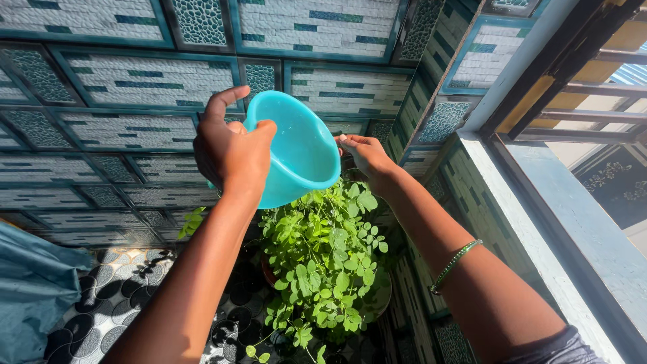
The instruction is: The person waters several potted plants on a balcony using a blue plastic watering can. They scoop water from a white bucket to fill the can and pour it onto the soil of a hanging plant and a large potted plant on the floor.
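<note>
Gripping a turquoise plastic mug (pixel 300 152) in the left hand (pixel 229 152), fingers closed around the rim and handle side, thumb pressing on the near edge, index finger lifted free. Holding it tilted, mouth facing back toward the camera, directly above a leafy green plant (pixel 330 269) growing in a reddish-brown pot (pixel 269 273) on the patterned floor (pixel 108 303). Steadying the far side with the right hand (pixel 367 158), fingertips just touching the mug's rim, fingers loosely curled, not clamping anything. Wearing a green beaded bangle (pixel 455 266) on the right forearm.

Possibly going wrong from here:

- Tipping too steeply and dumping any contents at once, flattening the thin stems and washing soil out of the pot; not able to tell from this angle whether anything remains inside.
- Slipping out of the one-handed grip, with the index finger off and the right hand only brushing the rim; falling straight onto the foliage below.
- Missing the pot and wetting the floor tiles, given the mug sitting slightly left of the plant's centre.
- Catching the right elbow against the ledge (pixel 539 202) of the window frame just beside it, jolting the mug.
- Judging badly in the hard sunlight and deep shade.
</note>
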